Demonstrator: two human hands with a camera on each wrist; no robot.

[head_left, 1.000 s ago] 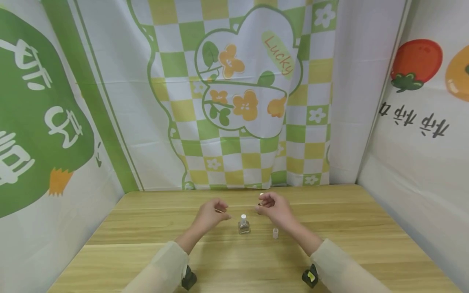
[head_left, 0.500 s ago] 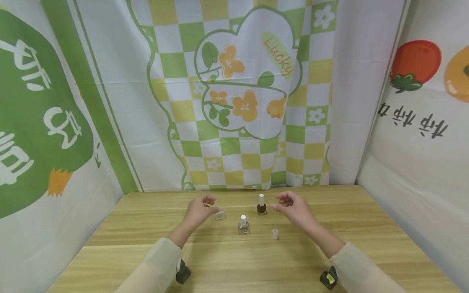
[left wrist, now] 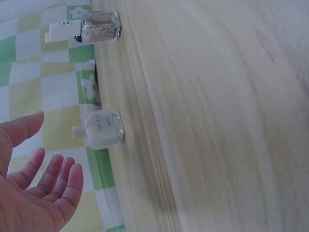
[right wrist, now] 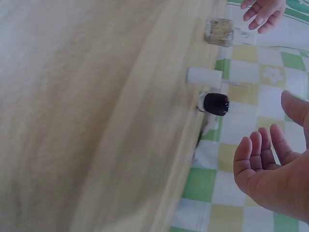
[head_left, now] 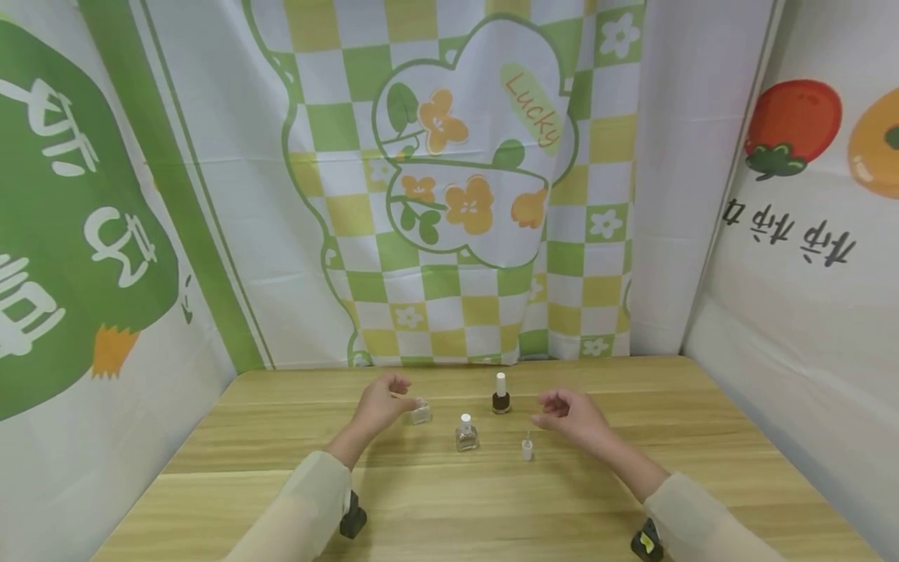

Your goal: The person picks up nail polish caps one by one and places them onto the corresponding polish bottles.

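My left hand (head_left: 380,406) hovers with relaxed fingers beside an uncapped clear nail polish bottle (left wrist: 104,129), whose threaded neck shows in the left wrist view. My right hand (head_left: 572,420) hangs loosely curled and holds nothing, to the right of a white cap with its brush (head_left: 527,448) standing brush-up on the table. In the middle stands a capped nail polish bottle with glittery contents (head_left: 467,434). Behind it is a dark nail polish bottle (head_left: 501,395) with a tall white cap.
The wooden table (head_left: 449,515) carries all the bottles. A green and yellow checked cloth (head_left: 435,297) hangs along its back edge. Printed cloth walls (head_left: 794,328) rise at both sides.
My right hand has moved right, away from the dark bottle, then slightly nearer me. The left hand has drawn left, and the clear uncapped bottle beside it has come into view.
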